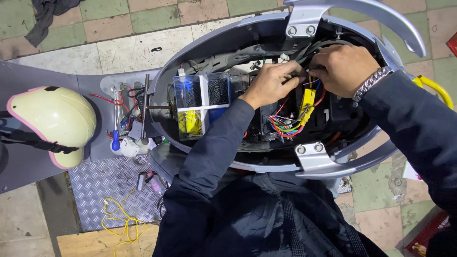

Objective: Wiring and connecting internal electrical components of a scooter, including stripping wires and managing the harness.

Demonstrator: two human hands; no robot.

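I look down into the open body of a grey scooter (pixel 238 33). My left hand (pixel 271 82) and my right hand (pixel 343 67) meet inside the compartment, fingers pinched together on black wires (pixel 310 49) at its far side. A metal chain bracelet (pixel 371 82) circles my right wrist. Below the hands hangs a bundle of coloured wires (pixel 284 124) with yellow connectors (pixel 307 102). Exactly what the fingertips grip is partly hidden by the hands themselves.
A clear compartment box (pixel 202 105) with black screws and yellow parts rests in the body's left side. A cream helmet (pixel 52 121), a blue-handled screwdriver (pixel 115 138), a loose yellow wire (pixel 119 221) on checker plate and a dark cloth (pixel 45 16) lie at left.
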